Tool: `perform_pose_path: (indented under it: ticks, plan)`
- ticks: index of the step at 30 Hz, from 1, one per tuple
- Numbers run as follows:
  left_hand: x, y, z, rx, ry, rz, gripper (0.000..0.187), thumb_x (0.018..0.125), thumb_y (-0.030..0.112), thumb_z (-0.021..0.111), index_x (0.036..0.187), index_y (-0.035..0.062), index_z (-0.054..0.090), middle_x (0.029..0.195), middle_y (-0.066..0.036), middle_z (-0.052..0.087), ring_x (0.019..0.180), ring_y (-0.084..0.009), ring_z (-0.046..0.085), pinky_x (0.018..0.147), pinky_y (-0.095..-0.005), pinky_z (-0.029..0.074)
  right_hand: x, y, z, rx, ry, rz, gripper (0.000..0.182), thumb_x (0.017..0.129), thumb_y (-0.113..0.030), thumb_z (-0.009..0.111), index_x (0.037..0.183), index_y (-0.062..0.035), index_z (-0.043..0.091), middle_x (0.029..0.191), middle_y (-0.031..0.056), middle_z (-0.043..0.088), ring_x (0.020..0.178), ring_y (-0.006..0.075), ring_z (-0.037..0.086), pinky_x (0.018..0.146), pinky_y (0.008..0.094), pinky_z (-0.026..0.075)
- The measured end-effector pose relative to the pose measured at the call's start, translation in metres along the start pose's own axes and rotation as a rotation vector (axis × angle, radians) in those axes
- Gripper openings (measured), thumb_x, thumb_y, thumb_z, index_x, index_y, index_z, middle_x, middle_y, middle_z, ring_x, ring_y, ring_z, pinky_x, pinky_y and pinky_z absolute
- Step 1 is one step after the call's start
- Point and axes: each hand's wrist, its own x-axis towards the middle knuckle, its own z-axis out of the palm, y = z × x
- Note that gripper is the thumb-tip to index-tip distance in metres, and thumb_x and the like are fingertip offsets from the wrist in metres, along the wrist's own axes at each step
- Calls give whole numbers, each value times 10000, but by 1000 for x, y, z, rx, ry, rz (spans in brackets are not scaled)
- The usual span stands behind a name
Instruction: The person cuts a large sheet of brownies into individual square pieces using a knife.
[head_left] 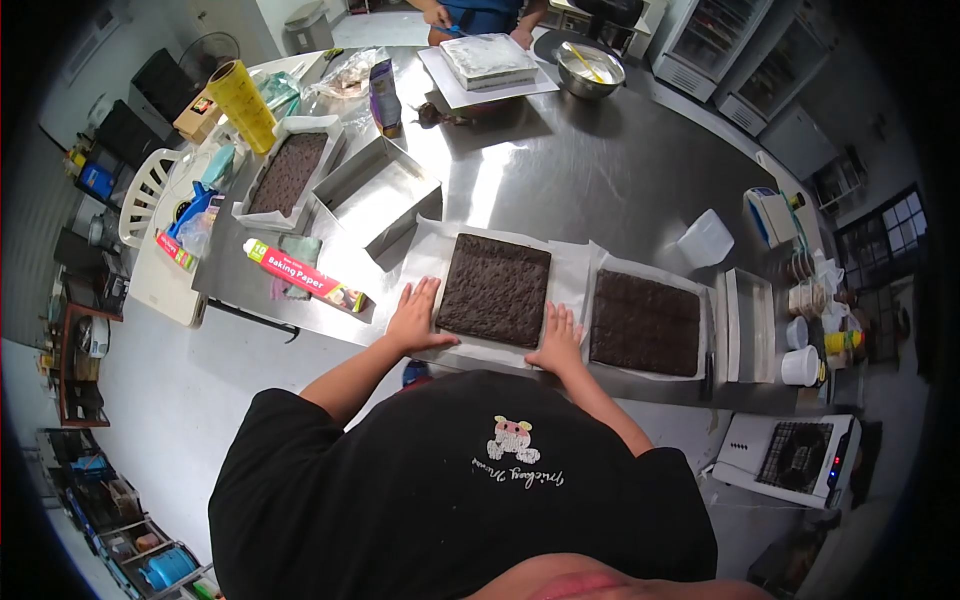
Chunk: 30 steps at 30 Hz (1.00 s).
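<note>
In front of me a dark chocolate sheet cake (495,290) lies flat on white baking paper (425,262). My left hand (412,316) rests at the cake's left edge, fingers spread over the paper. At the lower right corner of the cake is my right hand (560,340), its fingers also stretched out, lying on the paper. Neither hand grips anything visible. A second chocolate sheet cake (645,322) sits just to the right on its own paper. To the left lies a red and yellow baking paper box (305,275).
An empty square metal pan (385,205) and a paper-lined pan of cake (290,172) stand at the left. Across the steel table (620,170), another person works near a white-frosted cake (488,60) and a mixing bowl (590,72). Another pan (750,325) is at right.
</note>
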Motion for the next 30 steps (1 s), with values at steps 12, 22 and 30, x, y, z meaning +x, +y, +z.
perform_pose_path:
  ticks: [12, 22, 30]
  plan:
    - [2, -4, -4, -56, -17, 18, 1221, 608, 709, 661, 1426, -42, 153, 1459, -217, 263, 1396, -319, 178, 1131, -475, 87, -15, -14, 4, 99, 97, 87, 1171, 566, -313, 788, 1461, -97, 64, 1499, 168, 172, 1400, 331, 138, 1137, 457, 119]
    - [2, -39, -10, -38, -46, 126, 1178, 645, 696, 637, 1427, -44, 159, 1468, -214, 250, 1395, -327, 179, 1127, -488, 85, -35, -29, 43, 147, 436, 75, 1043, 614, -315, 718, 1437, -33, 144, 1477, 150, 241, 1386, 324, 189, 1141, 458, 107]
    - [3, -44, -8, -55, -23, 169, 1151, 656, 679, 646, 1422, -42, 177, 1454, -215, 277, 1388, -338, 190, 1117, -512, 100, -38, -35, 50, 129, 520, 109, 1006, 642, -303, 700, 1439, -39, 146, 1468, 153, 266, 1377, 312, 220, 1145, 443, 121]
